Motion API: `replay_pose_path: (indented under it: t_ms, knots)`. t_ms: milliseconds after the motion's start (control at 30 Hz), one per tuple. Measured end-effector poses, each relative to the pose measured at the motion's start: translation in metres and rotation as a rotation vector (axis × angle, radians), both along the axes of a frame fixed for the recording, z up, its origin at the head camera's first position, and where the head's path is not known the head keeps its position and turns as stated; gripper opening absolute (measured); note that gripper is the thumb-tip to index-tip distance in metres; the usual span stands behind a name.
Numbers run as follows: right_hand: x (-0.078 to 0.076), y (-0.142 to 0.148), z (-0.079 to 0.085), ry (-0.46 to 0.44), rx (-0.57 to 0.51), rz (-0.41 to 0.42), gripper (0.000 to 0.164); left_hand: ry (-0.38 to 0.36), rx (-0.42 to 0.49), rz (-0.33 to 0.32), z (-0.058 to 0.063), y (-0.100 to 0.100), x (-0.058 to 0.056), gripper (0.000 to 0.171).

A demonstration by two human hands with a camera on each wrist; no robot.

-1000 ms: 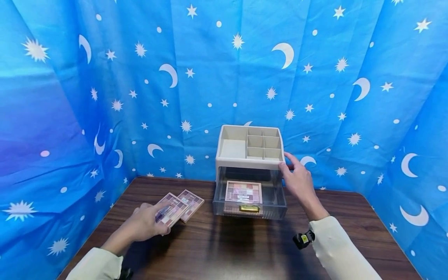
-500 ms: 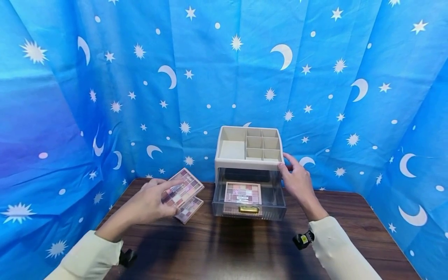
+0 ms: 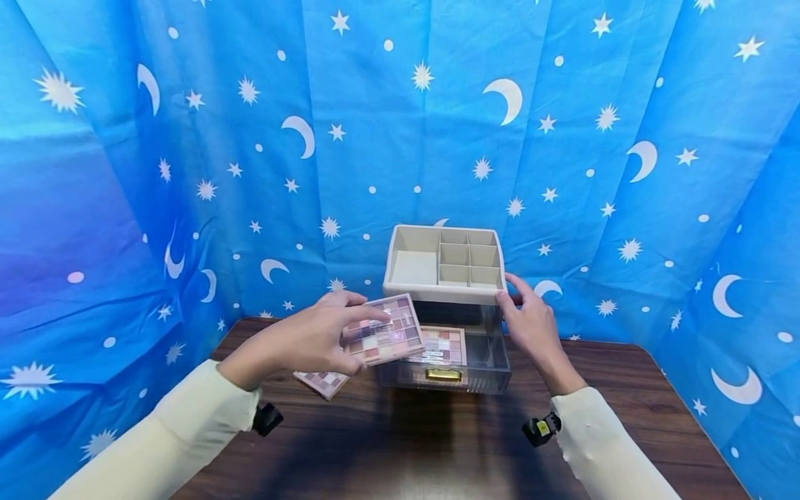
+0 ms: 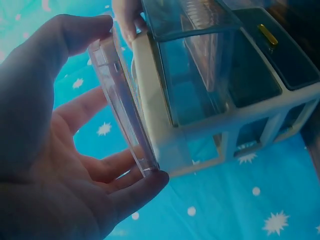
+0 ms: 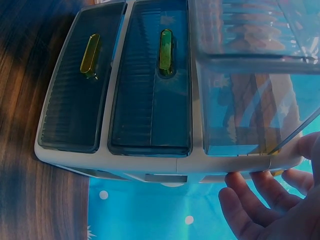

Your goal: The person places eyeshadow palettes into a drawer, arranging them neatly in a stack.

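- Eyeshadow palette (image 3: 395,335): centre of frame, raised off the worktop (image 3: 400,451), overlapping the open drawer (image 3: 482,379) in view.
- Left grip (image 3: 309,337): partly spread; thumb and fingers pinch its edges.
- Handling: probably light, stiff, slick, brittle inside; hold by the edges, off the face.
- Right grip (image 3: 534,323): thumb and fingers curled on the side of the drawer organizer (image 3: 412,288), right of centre.

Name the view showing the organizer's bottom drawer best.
The right wrist view: it shows the bottom drawer largest, gold handle plain. The left wrist view has it smaller; in the head view, the open top drawer hides it.
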State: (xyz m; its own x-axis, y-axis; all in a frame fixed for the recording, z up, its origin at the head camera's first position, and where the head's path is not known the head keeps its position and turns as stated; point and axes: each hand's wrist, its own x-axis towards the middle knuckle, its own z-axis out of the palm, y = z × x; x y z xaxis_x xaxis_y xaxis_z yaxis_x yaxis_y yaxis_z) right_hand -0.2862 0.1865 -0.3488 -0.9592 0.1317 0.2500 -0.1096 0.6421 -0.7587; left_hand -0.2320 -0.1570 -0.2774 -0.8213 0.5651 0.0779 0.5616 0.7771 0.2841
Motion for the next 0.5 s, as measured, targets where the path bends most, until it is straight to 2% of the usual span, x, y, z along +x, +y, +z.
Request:
replay_pose_path:
  t_ms: [200,500]
  knots:
    - [0.000,-0.001,0.000,-0.013,0.001,0.010,0.058,-0.048,-0.047,-0.044,0.001,0.024,-0.010,0.063]
    - [0.001,-0.001,0.001,-0.011,-0.005,-0.001,0.057,-0.080,-0.041,-0.166,-0.003,0.053,-0.035,0.061]
